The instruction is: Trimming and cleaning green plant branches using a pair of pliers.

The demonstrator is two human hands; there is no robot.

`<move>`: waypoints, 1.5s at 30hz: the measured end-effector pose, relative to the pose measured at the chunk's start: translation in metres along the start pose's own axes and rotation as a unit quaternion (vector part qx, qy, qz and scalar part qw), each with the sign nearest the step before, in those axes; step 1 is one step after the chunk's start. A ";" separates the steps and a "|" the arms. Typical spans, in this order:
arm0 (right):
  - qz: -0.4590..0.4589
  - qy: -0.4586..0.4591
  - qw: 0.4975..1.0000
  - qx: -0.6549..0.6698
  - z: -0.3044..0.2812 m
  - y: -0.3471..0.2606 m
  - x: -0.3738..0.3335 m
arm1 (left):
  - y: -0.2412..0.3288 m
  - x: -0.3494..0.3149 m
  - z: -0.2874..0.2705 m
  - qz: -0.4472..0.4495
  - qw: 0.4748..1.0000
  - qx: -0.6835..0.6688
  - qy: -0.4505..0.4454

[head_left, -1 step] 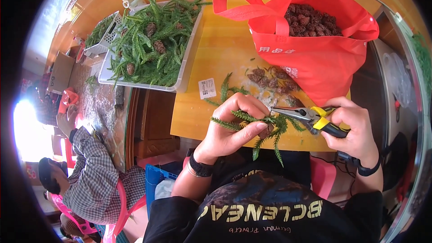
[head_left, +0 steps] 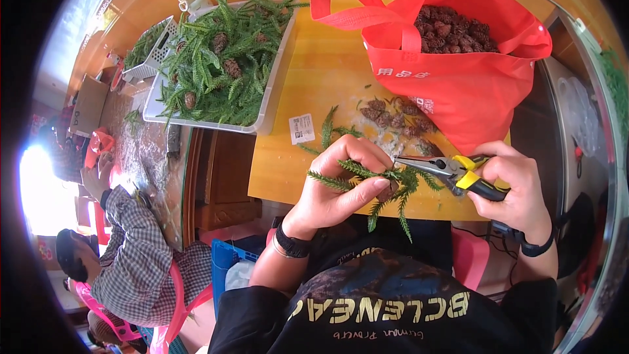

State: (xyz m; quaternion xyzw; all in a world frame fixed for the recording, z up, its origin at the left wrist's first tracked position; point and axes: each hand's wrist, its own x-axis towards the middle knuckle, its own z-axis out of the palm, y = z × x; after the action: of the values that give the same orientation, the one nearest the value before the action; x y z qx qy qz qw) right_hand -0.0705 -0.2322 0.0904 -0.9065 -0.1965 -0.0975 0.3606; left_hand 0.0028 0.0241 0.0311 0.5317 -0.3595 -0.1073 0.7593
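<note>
My left hand (head_left: 347, 187) pinches a green artificial pine sprig (head_left: 407, 187) between thumb and fingers. A brown pine cone (head_left: 388, 190) sits among its needles, partly hidden by the thumb. My right hand (head_left: 514, 187) is closed round the yellow and black handles of long-nose pliers (head_left: 447, 169). The pliers' tips reach the top of the sprig, right beside my left fingertips. Whatever lies between the jaws is too small to make out. Beyond my hands, several loose pine cones (head_left: 393, 118) and another green sprig (head_left: 327, 126) lie on the yellow table (head_left: 282, 170).
A red bag (head_left: 452, 92) full of pine cones stands at the far right. At the far left, a clear plastic bin (head_left: 265, 108) holds green sprigs with cones. A white label (head_left: 302, 129) lies near it. Further left, another person (head_left: 141, 242) in a checked shirt sits at a table.
</note>
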 end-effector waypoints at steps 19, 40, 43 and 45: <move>0.001 -0.014 1.000 -0.003 -0.002 -0.005 0.009 | 0.002 0.001 -0.001 -0.082 0.993 0.044 0.075; 0.335 -0.405 0.736 0.426 -0.030 0.008 0.036 | -0.003 0.003 -0.004 0.037 0.997 0.059 0.034; 0.351 -0.432 0.697 0.451 -0.027 0.013 0.036 | 0.005 0.006 -0.006 0.032 0.995 0.095 -0.010; 0.380 -0.446 0.612 0.531 -0.025 0.019 0.033 | 0.005 0.006 -0.006 0.041 0.995 0.089 -0.016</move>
State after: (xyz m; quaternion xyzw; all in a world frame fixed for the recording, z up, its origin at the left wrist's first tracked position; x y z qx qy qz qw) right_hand -0.0335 -0.2527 0.1065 -0.4813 0.0120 0.5863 0.6515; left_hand 0.0101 0.0267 0.0369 0.5801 -0.4012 -0.0519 0.7070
